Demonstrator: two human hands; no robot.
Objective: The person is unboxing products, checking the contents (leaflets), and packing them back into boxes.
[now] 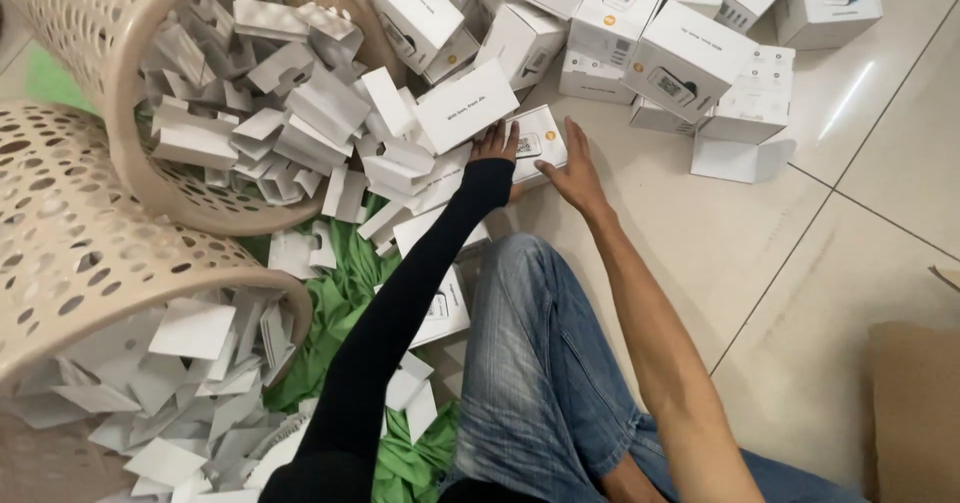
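Note:
Both my hands reach forward to one small white box [536,139] lying on the tiled floor. My left hand [495,146], with a black sleeve down to the wrist, rests on the box's left edge. My right hand [570,168], bare-armed, presses against its right edge with fingers spread. Just left of it lies a bigger white box [465,105], tilted on a heap of folded white card inserts [300,123]. Whether the small box is lifted or lies flat, I cannot tell.
Two beige perforated plastic baskets lie tipped over at left, one far [120,83] and one near [70,253], both spilling white inserts. A pile of white boxes [660,43] fills the top. Green cloth [340,293] lies under my knee in blue jeans [540,363]. A brown carton [915,403] stands at right.

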